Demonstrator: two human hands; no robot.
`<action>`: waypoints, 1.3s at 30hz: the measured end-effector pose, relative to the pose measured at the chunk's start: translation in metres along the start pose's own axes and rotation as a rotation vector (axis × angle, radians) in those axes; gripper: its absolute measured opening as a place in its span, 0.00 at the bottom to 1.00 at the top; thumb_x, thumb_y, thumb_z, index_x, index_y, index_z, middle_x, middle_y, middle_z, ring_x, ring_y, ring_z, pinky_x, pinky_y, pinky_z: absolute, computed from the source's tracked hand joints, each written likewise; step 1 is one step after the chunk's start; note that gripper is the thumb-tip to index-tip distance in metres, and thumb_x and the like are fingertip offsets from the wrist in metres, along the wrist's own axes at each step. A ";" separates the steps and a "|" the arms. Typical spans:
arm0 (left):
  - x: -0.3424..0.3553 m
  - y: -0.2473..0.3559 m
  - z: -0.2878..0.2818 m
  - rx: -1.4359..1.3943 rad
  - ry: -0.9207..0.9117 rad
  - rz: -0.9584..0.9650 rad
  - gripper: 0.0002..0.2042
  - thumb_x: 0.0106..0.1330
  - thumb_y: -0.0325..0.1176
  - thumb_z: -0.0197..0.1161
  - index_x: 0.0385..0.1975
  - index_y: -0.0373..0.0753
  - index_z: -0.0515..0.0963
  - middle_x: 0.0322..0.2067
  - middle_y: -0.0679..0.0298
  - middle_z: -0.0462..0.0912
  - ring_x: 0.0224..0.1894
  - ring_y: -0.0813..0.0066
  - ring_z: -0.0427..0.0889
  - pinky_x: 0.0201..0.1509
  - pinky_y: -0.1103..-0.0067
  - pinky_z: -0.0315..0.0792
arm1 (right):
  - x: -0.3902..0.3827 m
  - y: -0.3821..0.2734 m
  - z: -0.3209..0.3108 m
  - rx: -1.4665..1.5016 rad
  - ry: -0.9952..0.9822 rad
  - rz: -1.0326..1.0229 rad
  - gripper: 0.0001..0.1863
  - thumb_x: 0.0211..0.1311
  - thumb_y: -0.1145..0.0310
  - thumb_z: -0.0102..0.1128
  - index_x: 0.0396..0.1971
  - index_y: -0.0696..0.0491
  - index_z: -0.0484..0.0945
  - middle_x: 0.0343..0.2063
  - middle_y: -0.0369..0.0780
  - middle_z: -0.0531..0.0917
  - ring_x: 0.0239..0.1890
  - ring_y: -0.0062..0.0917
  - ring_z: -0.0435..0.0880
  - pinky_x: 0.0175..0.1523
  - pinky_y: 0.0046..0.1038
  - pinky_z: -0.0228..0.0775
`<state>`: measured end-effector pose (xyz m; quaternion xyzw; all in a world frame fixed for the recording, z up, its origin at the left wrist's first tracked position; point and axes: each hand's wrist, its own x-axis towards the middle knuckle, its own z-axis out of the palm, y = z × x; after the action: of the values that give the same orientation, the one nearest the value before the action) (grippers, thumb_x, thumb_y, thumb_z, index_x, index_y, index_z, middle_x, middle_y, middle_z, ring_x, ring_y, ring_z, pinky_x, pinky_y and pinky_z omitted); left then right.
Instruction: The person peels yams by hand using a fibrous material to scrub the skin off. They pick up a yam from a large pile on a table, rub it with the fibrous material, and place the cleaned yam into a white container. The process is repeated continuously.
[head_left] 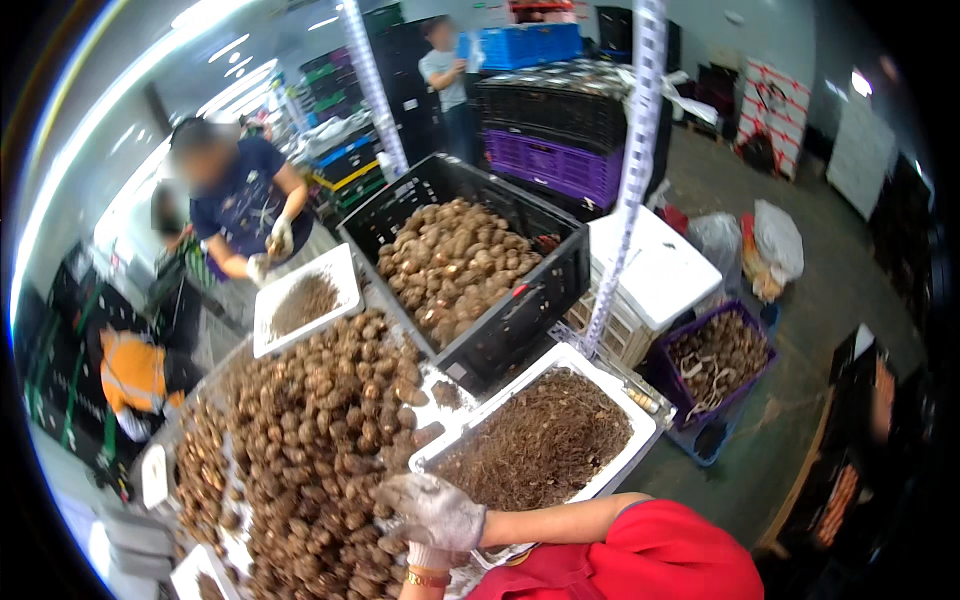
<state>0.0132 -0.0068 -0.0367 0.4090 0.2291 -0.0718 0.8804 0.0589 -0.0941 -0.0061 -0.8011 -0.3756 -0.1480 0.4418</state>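
My right hand (430, 505), in a pale, soiled glove, reaches left over a heap of brown, rounded tubers (310, 420), its fingers closed around something I cannot make out. My left hand (430, 555), also gloved, with a gold-coloured band at the wrist, is just beneath it and mostly hidden by it. Just behind both hands, a white foam tray (628, 412) holds dark fibrous trimmings. A large black crate (500, 330) full of similar tubers stands beyond the heap.
A co-worker (235, 190) handles something over another foam tray (345, 265); a person in orange (135, 370) bends at left, another (445, 75) stands behind. A checked post (625, 230) rises beside the trays. Purple crate (690, 400), bags (775, 245) and stacked crates (550, 165) stand around.
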 end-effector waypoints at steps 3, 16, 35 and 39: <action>0.007 -0.003 0.010 0.207 0.043 0.097 0.14 0.67 0.41 0.53 0.46 0.40 0.73 0.40 0.64 0.78 0.47 0.72 0.76 0.51 0.76 0.73 | -0.015 0.024 0.010 0.143 0.166 0.023 0.36 0.64 0.51 0.53 0.68 0.52 0.57 0.59 0.47 0.70 0.51 0.32 0.78 0.50 0.24 0.74; 0.046 -0.036 0.089 0.818 0.285 0.223 0.13 0.66 0.40 0.54 0.45 0.40 0.74 0.40 0.64 0.78 0.47 0.71 0.76 0.50 0.76 0.73 | -0.044 0.075 -0.064 0.401 -0.134 -0.273 0.36 0.61 0.48 0.53 0.65 0.50 0.59 0.55 0.51 0.68 0.59 0.46 0.67 0.59 0.40 0.65; 0.045 -0.050 0.087 0.963 0.308 0.216 0.12 0.65 0.39 0.55 0.44 0.41 0.74 0.39 0.64 0.78 0.47 0.71 0.75 0.49 0.77 0.72 | -0.038 0.104 -0.074 0.826 0.004 0.200 0.26 0.65 0.66 0.52 0.62 0.56 0.64 0.56 0.53 0.72 0.59 0.46 0.71 0.62 0.37 0.64; 0.030 -0.046 0.066 0.942 0.264 0.233 0.12 0.65 0.39 0.56 0.44 0.41 0.74 0.39 0.64 0.78 0.47 0.71 0.75 0.49 0.77 0.72 | -0.035 0.063 -0.088 0.516 -0.038 -0.083 0.27 0.61 0.61 0.56 0.59 0.55 0.68 0.54 0.50 0.73 0.58 0.43 0.71 0.62 0.38 0.64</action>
<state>0.0478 -0.0847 -0.0454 0.7904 0.2341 -0.0165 0.5658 0.0903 -0.2031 -0.0138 -0.6484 -0.4418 -0.0504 0.6179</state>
